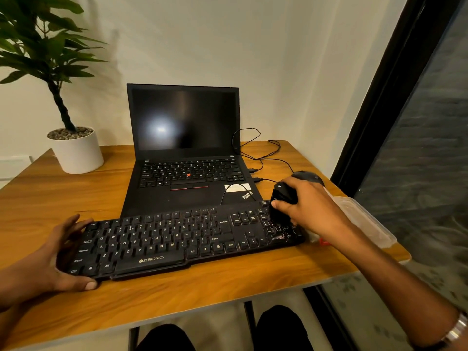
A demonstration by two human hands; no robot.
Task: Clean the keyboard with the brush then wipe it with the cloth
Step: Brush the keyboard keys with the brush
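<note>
We see a black keyboard (182,239) with dusty keys across the frame's lower middle. Our right hand (307,207) grips a black brush (282,201) on its right end; our left hand (54,257) loosely cups its left edge.

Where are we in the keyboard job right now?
Brushing stage. The right hand holds the black brush on the number pad end of the keyboard, while the left hand steadies the other end. How much is already brushed can't be judged. Wiping remains; no cloth is clearly visible.
</note>
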